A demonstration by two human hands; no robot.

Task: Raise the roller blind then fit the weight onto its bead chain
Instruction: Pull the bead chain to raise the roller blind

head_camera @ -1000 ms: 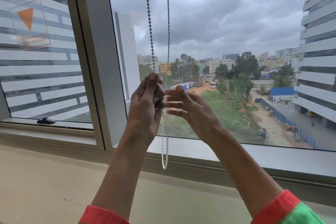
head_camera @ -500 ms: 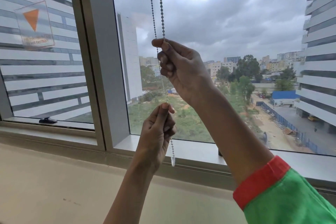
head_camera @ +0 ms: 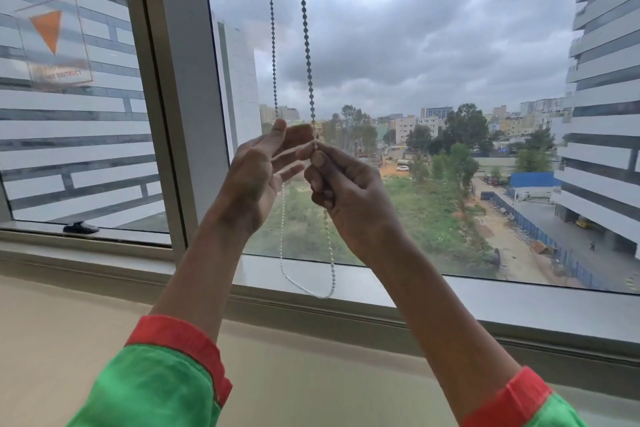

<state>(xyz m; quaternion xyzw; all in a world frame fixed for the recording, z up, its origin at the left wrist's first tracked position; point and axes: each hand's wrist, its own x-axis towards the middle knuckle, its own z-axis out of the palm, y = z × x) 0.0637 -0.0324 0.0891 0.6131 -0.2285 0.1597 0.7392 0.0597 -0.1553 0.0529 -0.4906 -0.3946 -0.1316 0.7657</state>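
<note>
- At the far left I see a clear square sticker with an orange triangle (head_camera: 48,31) on the side window pane, and below it a small black latch (head_camera: 80,228) resting on the grey metal window frame (head_camera: 173,80).
- My left hand (head_camera: 258,177) is raised in front of the main pane, palm turned toward me. Its grip is spread: the fingers fan out loosely, and the thumb tip reaches up to the left strand of the chain without visibly closing on it.
- The white beaded roller-blind chain (head_camera: 306,38) hangs as two strands from above the top edge, dark against the cloudy sky. Both strands run down to my hands, pass behind them and join in a loop (head_camera: 322,293) that hangs in front of the pale window sill (head_camera: 519,291).
- My right hand (head_camera: 346,194) is just beside the left, their fingertips near each other. Its grip is pressed together, thumb and forefinger pinching the right strand at a small pale piece; I cannot tell whether that piece is a connector or the weight.
- Both forearms come out of green sleeves with red cuffs (head_camera: 180,350).
- I cannot make out the blind itself; the pane shows the open view.
</note>
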